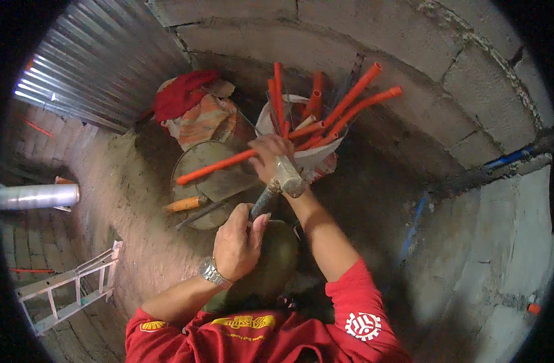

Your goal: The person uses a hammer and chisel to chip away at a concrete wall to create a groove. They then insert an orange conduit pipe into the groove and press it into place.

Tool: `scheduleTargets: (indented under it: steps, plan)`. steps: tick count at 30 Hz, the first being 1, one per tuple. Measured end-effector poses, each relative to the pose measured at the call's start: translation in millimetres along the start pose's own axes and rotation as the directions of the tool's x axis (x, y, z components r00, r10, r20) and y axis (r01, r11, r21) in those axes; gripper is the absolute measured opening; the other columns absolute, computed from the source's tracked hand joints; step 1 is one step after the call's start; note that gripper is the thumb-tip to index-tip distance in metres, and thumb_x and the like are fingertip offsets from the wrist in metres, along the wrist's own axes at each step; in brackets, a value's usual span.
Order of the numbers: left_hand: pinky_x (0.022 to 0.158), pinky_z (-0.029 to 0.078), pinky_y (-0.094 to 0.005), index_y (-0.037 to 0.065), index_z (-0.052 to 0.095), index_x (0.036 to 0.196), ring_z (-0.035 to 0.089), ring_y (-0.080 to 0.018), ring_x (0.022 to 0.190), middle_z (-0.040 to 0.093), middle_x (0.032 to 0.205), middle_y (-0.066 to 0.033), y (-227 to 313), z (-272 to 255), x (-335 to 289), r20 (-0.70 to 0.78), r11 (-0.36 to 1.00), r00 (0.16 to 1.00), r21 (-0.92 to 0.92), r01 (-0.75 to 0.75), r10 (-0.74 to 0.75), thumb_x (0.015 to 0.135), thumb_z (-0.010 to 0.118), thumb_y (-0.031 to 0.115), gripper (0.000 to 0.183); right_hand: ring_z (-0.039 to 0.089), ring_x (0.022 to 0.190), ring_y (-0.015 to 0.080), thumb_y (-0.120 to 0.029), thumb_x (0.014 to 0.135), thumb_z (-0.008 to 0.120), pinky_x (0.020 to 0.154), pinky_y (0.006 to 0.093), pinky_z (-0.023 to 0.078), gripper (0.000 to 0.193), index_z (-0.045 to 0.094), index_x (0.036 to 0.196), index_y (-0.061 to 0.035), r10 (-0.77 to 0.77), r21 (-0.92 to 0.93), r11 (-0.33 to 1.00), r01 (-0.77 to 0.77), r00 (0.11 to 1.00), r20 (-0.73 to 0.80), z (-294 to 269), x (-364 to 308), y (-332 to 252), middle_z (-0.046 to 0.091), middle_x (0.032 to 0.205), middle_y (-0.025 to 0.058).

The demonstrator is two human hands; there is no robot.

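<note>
The left hand (237,243) is wrapped around the handle of a hammer (265,202), whose head sits just beyond it and overlaps the right wrist in view; whether the two touch, I cannot tell. The right hand (266,158), ahead of the left, appears closed on an orange pipe (215,167) — its fingers are partly hidden — and the pipe runs out to that hand's left, above a round grey disc (208,152). The step in hand looks like picking out or steadying this pipe, with the hammer held at the ready. Just beyond the right hand, more orange pipes (357,91) lean in a white sack (321,158); nearer the left hand, an orange-handled trowel (186,204) lies on the disc. The next move probably calls for a firm right-hand grip — and for drawing the hammer head clear of that wrist.
</note>
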State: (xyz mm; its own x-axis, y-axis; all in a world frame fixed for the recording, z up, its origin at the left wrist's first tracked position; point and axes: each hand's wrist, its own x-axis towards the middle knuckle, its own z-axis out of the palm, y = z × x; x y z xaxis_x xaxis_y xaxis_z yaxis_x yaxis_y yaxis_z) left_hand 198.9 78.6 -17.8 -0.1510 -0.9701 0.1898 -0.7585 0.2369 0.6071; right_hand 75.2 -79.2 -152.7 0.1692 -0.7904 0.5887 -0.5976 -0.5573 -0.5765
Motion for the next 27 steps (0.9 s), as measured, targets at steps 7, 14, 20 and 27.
scheduleTargets:
  steps: [7,14,20,27]
  plan:
    - [0.065,0.048,-0.0502,0.003,0.056,0.109,0.064,-0.0444,0.079,0.064,0.089,-0.0227,17,5,20,0.202,0.998,0.979,0.059,0.009,-0.021,0.097,0.065,0.025,0.026,0.062,0.114,0.0241,-0.017,0.101,0.061,0.101,0.0362,0.045,0.027,0.064,0.124,-0.0042,0.445,0.606,0.701,-0.374,0.895,0.038,-95,-116,-9,0.067,0.121,0.008]
    - [0.076,0.053,-0.0497,0.004,0.059,0.125,0.066,-0.0423,0.096,0.065,0.113,-0.0227,52,85,97,0.532,0.829,0.645,-0.246,-0.502,0.548,0.098,0.062,0.032,0.039,0.06,0.118,0.0209,-0.05,0.103,0.051,0.1,0.0344,0.046,0.052,0.06,0.127,-0.0048,0.729,0.987,0.042,-0.154,0.68,0.075,-141,-104,-41,0.065,0.125,0.007]
    - [0.081,0.054,-0.0511,0.002,0.071,0.1,0.069,-0.0428,0.093,0.071,0.099,-0.0243,17,164,257,0.469,0.9,0.83,0.146,-0.41,0.302,0.096,0.057,0.038,0.039,0.057,0.083,0.0179,-0.029,0.096,0.064,0.077,0.037,0.05,0.017,0.059,0.099,-0.0124,0.98,0.953,0.037,0.299,0.177,-0.093,-185,-199,23,0.063,0.093,0.0026]
    - [0.102,0.049,-0.0539,0.008,0.054,0.137,0.062,-0.0396,0.121,0.064,0.128,-0.0254,-143,290,334,0.551,0.754,0.834,0.532,-0.387,0.04,0.096,0.051,0.043,0.054,0.051,0.07,0.0148,-0.021,0.094,0.069,0.07,0.0377,0.045,0.016,0.057,0.101,-0.0142,0.952,0.96,0.269,0.075,-0.172,-0.254,-232,-303,-40,0.048,0.073,-0.0019]
